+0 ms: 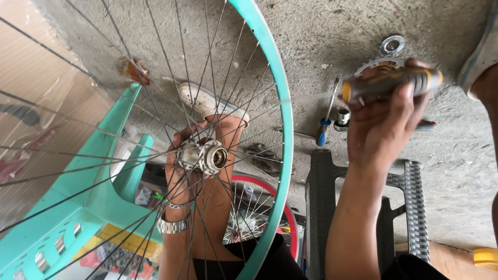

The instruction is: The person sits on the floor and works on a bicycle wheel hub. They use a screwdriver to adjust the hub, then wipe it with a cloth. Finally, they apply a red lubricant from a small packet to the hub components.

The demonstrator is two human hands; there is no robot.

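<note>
Colourful small packages (124, 259) lie low left under a teal plastic stool (78, 207). The left hand (181, 171), wearing a metal watch, reaches through thin wire spokes and wraps its fingers around the steel hub (205, 155) of the teal-rimmed wheel (277, 103). The raised right hand (384, 124) grips a blurred yellow-and-grey screwdriver (391, 83) above rough concrete.

Head view, steeply downward, close.

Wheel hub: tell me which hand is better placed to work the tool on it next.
Right. The right hand already grips the tool, raised clear of the rim. The left hand is behind the spokes, steadying the hub.
</note>
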